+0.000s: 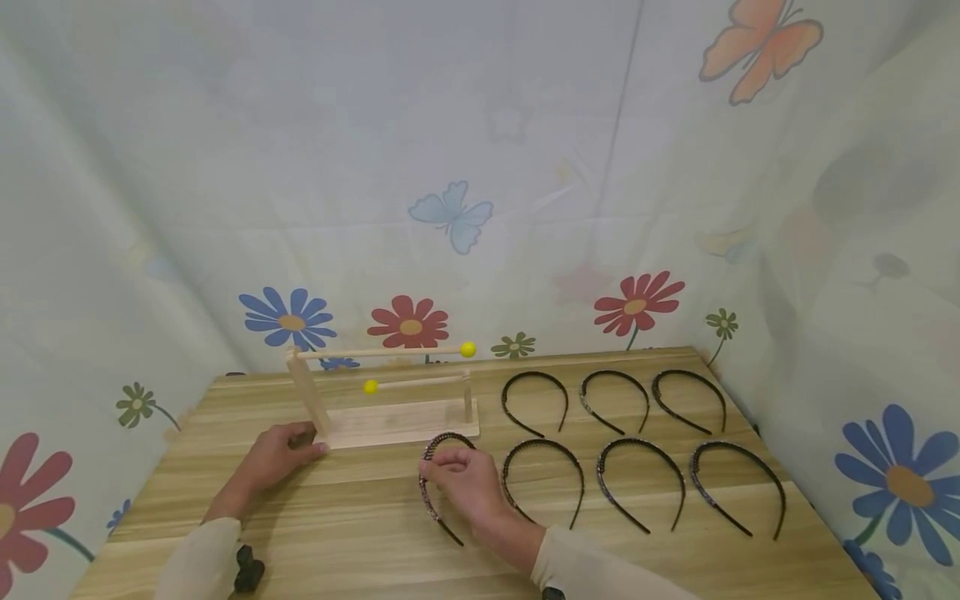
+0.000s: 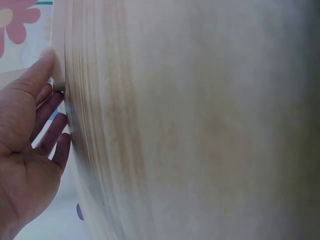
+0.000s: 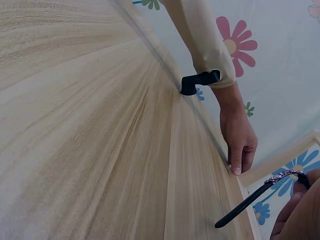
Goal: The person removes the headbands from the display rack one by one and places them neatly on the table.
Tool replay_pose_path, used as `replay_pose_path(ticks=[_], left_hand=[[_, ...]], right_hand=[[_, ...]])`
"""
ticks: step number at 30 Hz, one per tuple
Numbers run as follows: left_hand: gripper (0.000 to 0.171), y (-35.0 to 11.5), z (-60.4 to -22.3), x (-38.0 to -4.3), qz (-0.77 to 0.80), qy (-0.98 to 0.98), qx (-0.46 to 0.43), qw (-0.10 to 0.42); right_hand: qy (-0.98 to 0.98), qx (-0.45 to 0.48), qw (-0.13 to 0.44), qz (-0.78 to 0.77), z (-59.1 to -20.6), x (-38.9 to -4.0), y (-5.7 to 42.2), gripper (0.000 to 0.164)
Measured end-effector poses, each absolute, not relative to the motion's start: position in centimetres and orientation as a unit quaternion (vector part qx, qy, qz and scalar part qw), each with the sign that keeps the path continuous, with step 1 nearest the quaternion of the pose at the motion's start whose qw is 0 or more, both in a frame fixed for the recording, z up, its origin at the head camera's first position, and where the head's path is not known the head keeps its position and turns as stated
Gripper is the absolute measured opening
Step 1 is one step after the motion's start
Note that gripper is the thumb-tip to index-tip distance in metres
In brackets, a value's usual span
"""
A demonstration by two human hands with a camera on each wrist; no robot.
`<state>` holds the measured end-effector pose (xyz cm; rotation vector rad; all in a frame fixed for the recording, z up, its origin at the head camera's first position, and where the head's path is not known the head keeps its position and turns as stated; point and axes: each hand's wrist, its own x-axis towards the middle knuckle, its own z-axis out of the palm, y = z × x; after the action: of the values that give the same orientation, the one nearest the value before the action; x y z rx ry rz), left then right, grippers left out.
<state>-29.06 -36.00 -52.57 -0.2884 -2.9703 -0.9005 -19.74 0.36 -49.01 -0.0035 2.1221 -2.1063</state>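
Observation:
My right hand (image 1: 468, 485) pinches a black headband (image 1: 431, 493) with a sparkly, beaded stretch along one side. It is just in front of a light wooden rack (image 1: 393, 423). In the right wrist view, the headband's dark end (image 3: 239, 210) points down over the table. My left hand (image 1: 279, 456) rests at the rack's left end. Its thumb touches the base corner, and the other fingers (image 2: 52, 135) are loosely bent beside it. The rack has two upright posts, each with a horizontal rod tipped by a yellow ball (image 1: 468, 350); no headband hangs on either rod.
Several more black headbands (image 1: 634, 442) lie in two rows on the right of the wooden table (image 1: 345, 525). A patterned curtain (image 1: 525, 150) with flowers and butterflies stands behind the table and at both sides.

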Motion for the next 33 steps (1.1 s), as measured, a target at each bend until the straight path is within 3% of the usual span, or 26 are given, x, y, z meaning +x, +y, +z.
replay_pose_path(ticks=[11, 33], left_hand=[[0.062, -36.0, -52.4, -28.8, -0.29, -0.953, -0.092, 0.011], [0.063, -35.8, -52.3, -28.9, -0.29, -0.953, -0.082, 0.002]], right_hand=[[0.699, 0.002, 0.067, -0.712, -49.7, -19.7, -0.4, 0.024], [0.723, -0.022, 0.115, -0.681, -50.8, -19.8, -1.0, 0.021]])
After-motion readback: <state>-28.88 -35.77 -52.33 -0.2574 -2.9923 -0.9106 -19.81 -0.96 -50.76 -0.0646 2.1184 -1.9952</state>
